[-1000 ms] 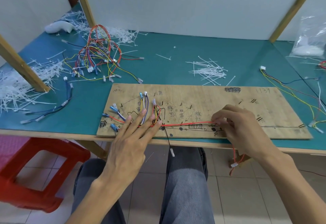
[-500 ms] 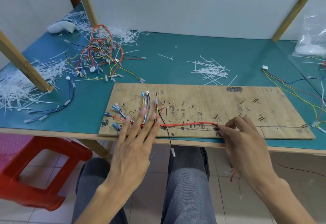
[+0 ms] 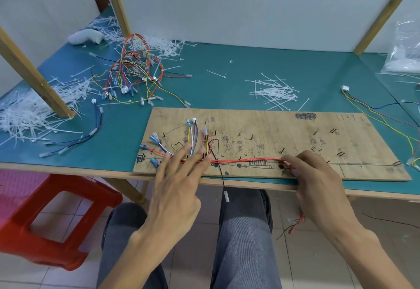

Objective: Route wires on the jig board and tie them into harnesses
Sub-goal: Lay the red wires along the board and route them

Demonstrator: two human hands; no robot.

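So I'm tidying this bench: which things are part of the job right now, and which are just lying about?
In use:
jig board
red wires
left hand
right hand

Lying about:
wire tangle
loose ties
tie heap
blue wires
red stool

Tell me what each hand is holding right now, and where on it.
The right hand pinches the thin red wire bundle at its right end on the plywood jig board. The left hand grips nothing; its spread fingers press the bundle's left part flat.
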